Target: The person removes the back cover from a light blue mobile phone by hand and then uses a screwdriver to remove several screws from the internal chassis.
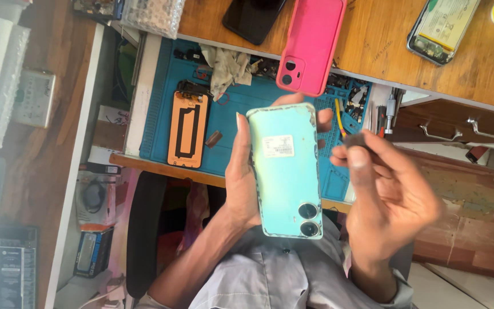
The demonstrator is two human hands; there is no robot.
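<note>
Clearly the work in hand is on a mint-green phone [286, 171], held up off the counter [373, 46] with its back cover toward the camera, the two camera lenses at the lower end and a white sticker near the upper end. The left hand [241, 171] is clamped around the phone's left edge, thumb along the side and fingertips showing past the top right corner. The cover's edges look chipped and worn. The right hand [390, 194] sits just beside the phone's right edge, thumb and forefinger pinched shut on a small dark tool [355, 140]; it is blurred, so it may be a pick or a brush head, and I cannot tell which.

Behind the phone lies a blue work mat [230, 120] carrying an orange-backed screen panel [188, 129], a crumpled rag [227, 66] and small parts. A pink phone case [310, 43] leans at the edge of the wooden surface above, near a dark phone [253, 17] and an opened phone with its battery showing [441, 26].

As a judgement, the step looks like the start of working on the back cover: the tool is poised but not yet touching the seam. The next move would call for a steady left-hand hold and a fine, shallow contact of the tool tip at the cover's edge, kept away from the lenses.
</note>
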